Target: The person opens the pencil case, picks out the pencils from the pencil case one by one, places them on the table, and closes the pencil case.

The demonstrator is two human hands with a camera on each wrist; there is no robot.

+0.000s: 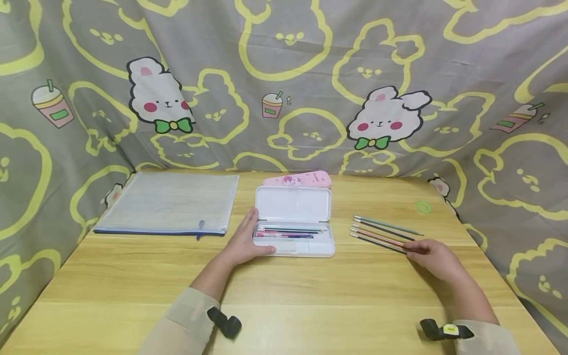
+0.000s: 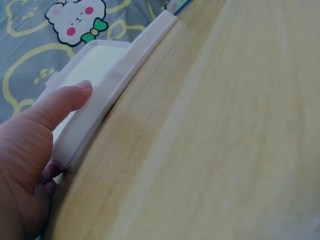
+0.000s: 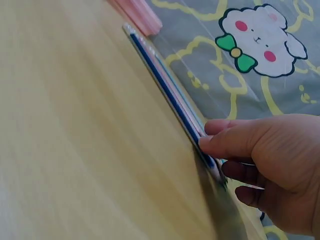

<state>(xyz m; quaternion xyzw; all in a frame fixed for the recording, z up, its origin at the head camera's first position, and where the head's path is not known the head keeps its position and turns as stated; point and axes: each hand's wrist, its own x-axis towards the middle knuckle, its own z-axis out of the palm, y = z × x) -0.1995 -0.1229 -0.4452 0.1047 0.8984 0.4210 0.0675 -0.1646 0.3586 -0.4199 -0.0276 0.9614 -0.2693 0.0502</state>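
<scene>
A white-lined pencil case (image 1: 293, 204) lies with its lid raised; several pencils (image 1: 288, 230) and a purple-and-pink pen (image 1: 306, 236) are inside. My left hand (image 1: 245, 241) grips the case's left end, the thumb on its front edge, as the left wrist view (image 2: 25, 145) also shows. Several pencils (image 1: 386, 229) lie side by side on the table to the right, eraser ends toward the case. At their pointed ends, my right hand (image 1: 437, 259) pinches the nearest dark pencil (image 3: 170, 97) between thumb and forefinger. Whether it also holds neighbouring pencils is unclear.
Behind the white case lies a pink case (image 1: 310, 178) with rabbit pictures. A translucent mesh zip pouch (image 1: 173, 202) with a blue zip is at the left. A green ring-shaped thing (image 1: 423, 207) sits at the back right. A patterned curtain (image 1: 213, 98) borders the wooden table (image 1: 319, 301).
</scene>
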